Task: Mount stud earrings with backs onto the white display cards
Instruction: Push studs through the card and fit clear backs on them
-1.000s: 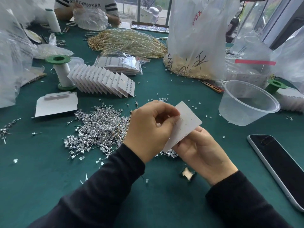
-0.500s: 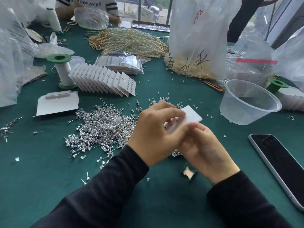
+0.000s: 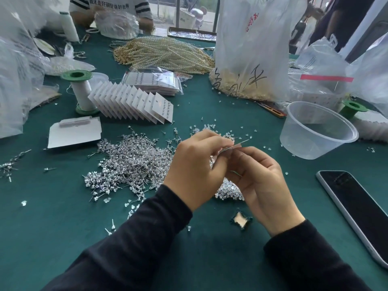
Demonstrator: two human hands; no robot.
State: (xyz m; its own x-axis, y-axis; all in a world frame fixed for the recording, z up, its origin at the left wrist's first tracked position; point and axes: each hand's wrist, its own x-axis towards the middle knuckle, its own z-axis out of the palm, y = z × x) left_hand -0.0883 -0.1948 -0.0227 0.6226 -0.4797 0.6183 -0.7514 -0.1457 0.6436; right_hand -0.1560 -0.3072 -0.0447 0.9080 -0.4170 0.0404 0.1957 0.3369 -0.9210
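A white display card point(image 3: 236, 145) shows almost edge-on between my hands at the table's middle. My left hand point(image 3: 197, 166) pinches it from the left with curled fingers. My right hand point(image 3: 258, 181) holds it from below and right, fingers curled against it. A large pile of silver stud earrings point(image 3: 130, 164) lies left of my hands. Small clear earring backs point(image 3: 230, 191) sit in a heap under my right hand, and more are scattered beyond. A fanned row of filled white cards point(image 3: 134, 101) stands behind the pile.
A clear plastic tub point(image 3: 319, 131) stands at right, a phone point(image 3: 354, 208) lies face up near the right edge. A folded white card point(image 3: 73, 133), a green-capped spool point(image 3: 80, 91), pearl strands point(image 3: 163, 53) and plastic bags point(image 3: 252, 49) fill the back. Another person works at the far side.
The card has tipped from facing me to nearly edge-on. My hands have closed in together around it and stay over the same spot.
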